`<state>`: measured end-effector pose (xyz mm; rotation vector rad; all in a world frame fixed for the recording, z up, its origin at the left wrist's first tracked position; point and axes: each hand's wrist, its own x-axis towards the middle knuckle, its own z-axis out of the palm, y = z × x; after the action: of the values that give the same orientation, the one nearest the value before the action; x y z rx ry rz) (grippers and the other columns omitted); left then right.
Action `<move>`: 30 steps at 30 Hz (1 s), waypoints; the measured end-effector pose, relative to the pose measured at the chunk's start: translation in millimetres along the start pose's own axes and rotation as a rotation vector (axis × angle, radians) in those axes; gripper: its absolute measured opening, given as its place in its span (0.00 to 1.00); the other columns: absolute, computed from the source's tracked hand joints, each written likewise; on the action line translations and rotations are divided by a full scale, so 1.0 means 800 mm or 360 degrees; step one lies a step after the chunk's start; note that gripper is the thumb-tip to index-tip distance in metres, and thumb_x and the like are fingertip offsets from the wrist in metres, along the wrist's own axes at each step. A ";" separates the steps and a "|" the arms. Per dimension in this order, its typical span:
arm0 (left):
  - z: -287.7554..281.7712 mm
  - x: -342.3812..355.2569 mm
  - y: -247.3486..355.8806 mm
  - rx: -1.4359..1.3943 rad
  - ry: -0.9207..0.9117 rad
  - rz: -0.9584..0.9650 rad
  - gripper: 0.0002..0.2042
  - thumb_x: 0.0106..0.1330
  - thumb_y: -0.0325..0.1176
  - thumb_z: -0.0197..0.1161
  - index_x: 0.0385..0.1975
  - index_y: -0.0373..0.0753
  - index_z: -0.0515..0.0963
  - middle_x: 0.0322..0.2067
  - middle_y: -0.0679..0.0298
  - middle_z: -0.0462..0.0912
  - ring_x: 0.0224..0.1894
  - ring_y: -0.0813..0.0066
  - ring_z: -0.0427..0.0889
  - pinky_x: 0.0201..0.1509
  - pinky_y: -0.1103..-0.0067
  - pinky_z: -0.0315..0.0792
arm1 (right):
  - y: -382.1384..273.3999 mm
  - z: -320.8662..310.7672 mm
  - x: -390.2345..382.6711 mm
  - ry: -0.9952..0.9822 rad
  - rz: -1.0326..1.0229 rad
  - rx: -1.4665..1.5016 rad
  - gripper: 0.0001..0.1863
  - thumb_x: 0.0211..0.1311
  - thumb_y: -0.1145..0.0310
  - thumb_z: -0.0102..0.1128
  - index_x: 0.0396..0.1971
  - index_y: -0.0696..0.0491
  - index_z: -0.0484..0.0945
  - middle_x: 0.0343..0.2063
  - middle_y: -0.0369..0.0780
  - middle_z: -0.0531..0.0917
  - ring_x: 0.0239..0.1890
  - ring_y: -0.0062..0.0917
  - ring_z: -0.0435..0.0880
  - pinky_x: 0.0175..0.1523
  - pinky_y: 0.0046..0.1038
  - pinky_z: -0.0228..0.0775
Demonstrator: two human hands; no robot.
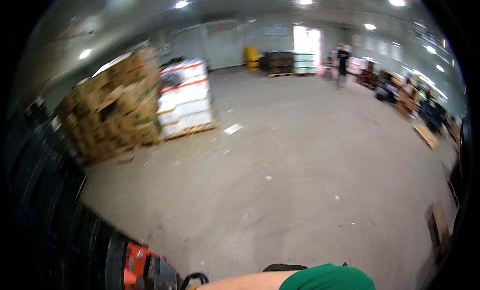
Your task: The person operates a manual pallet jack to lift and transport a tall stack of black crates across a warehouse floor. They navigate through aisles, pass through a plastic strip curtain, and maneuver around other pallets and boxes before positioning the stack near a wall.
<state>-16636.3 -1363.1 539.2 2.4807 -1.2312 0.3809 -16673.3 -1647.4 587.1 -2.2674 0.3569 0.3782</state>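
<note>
One of my bare forearms (245,281) crosses the lower edge, coming out of a green sleeve (327,279). Its hand is cut off below the picture, and I cannot tell which arm it is. The forearm's far end lies close to a black looped handle (195,278). Beside that handle stands an orange and black machine (137,265), perhaps a pallet truck, only partly in view. Neither of my hands shows, so what they hold is hidden.
Dark stacked crates (45,210) line the left side. Brown cartons (115,105) and white boxes (185,97) stand stacked, the white ones on a pallet. Small scraps litter the concrete floor (280,155). A person (342,65) is far off near a bright doorway. Wooden pallets (426,135) and goods line the right.
</note>
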 end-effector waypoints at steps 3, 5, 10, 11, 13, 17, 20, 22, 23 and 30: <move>0.005 -0.024 0.010 0.0099 -0.0346 -0.0261 0.09 0.44 0.35 0.66 0.25 0.39 0.80 0.24 0.55 0.80 0.25 0.52 0.77 0.29 0.64 0.71 | -0.008 0.027 -0.028 -0.0169 -0.0035 0.0097 0.43 0.42 0.26 0.53 0.40 0.54 0.82 0.35 0.44 0.83 0.40 0.32 0.81 0.45 0.34 0.72; 0.064 -0.038 0.016 0.0049 0.0104 0.0015 0.12 0.34 0.39 0.70 0.16 0.41 0.76 0.14 0.58 0.74 0.18 0.55 0.74 0.22 0.65 0.67 | 0.035 0.049 -0.023 -0.0369 0.0060 0.0150 0.45 0.44 0.24 0.48 0.40 0.55 0.81 0.35 0.45 0.83 0.37 0.33 0.81 0.42 0.33 0.71; 0.036 -0.037 0.085 -0.0026 -0.0059 0.0103 0.14 0.34 0.45 0.70 0.15 0.44 0.75 0.17 0.64 0.76 0.22 0.62 0.76 0.27 0.69 0.68 | 0.060 0.036 -0.096 -0.0388 0.0500 0.0222 0.47 0.45 0.24 0.49 0.37 0.60 0.80 0.32 0.41 0.81 0.31 0.29 0.77 0.39 0.29 0.66; 0.033 -0.042 0.084 -0.0018 -0.0062 0.0079 0.14 0.35 0.45 0.70 0.15 0.44 0.75 0.18 0.64 0.76 0.22 0.62 0.76 0.27 0.70 0.68 | 0.054 0.038 -0.099 -0.0475 0.0563 0.0291 0.44 0.45 0.25 0.51 0.34 0.59 0.80 0.29 0.39 0.80 0.29 0.27 0.75 0.37 0.28 0.65; 0.031 -0.047 0.089 -0.0026 -0.0070 0.0073 0.13 0.36 0.45 0.69 0.15 0.44 0.76 0.18 0.65 0.76 0.23 0.62 0.77 0.27 0.70 0.68 | 0.051 0.035 -0.106 -0.0597 0.0636 0.0390 0.40 0.46 0.27 0.53 0.29 0.56 0.80 0.24 0.36 0.76 0.26 0.23 0.71 0.34 0.24 0.62; 0.033 -0.041 0.098 -0.0018 -0.0110 0.0043 0.12 0.38 0.44 0.68 0.16 0.45 0.76 0.19 0.64 0.77 0.23 0.62 0.77 0.28 0.69 0.68 | 0.057 0.025 -0.109 -0.0605 0.0645 0.0444 0.39 0.46 0.28 0.54 0.35 0.53 0.80 0.28 0.37 0.78 0.26 0.24 0.72 0.31 0.27 0.62; 0.030 -0.029 0.110 0.0046 -0.0114 0.0067 0.12 0.38 0.44 0.68 0.17 0.45 0.76 0.20 0.64 0.77 0.23 0.62 0.77 0.29 0.69 0.68 | 0.070 0.018 -0.103 -0.0612 0.0620 0.0406 0.39 0.47 0.28 0.54 0.35 0.54 0.81 0.29 0.37 0.79 0.27 0.24 0.73 0.32 0.27 0.63; 0.030 -0.022 0.116 0.0029 -0.0132 0.0056 0.11 0.39 0.42 0.68 0.18 0.45 0.76 0.20 0.64 0.77 0.24 0.62 0.77 0.29 0.69 0.68 | 0.074 0.011 -0.104 -0.0574 0.0576 0.0350 0.38 0.47 0.28 0.53 0.34 0.53 0.81 0.28 0.37 0.79 0.26 0.23 0.73 0.32 0.27 0.63; 0.033 -0.019 0.118 0.0001 -0.0139 0.0053 0.11 0.39 0.42 0.68 0.18 0.45 0.76 0.20 0.64 0.77 0.24 0.62 0.77 0.29 0.69 0.68 | 0.077 0.009 -0.105 -0.0619 0.0616 0.0426 0.37 0.48 0.29 0.53 0.32 0.53 0.81 0.26 0.36 0.78 0.25 0.21 0.72 0.31 0.25 0.62; 0.045 -0.030 0.116 -0.0059 -0.0133 0.0011 0.09 0.41 0.40 0.66 0.19 0.45 0.76 0.21 0.64 0.77 0.25 0.62 0.77 0.29 0.69 0.68 | 0.065 0.005 -0.122 -0.0556 0.0493 0.0408 0.39 0.46 0.26 0.51 0.26 0.54 0.79 0.20 0.33 0.74 0.21 0.22 0.67 0.29 0.26 0.57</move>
<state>-16721.7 -1413.2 514.7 2.4841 -1.2678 0.2560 -16782.6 -1664.6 586.8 -1.8539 0.5409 0.8263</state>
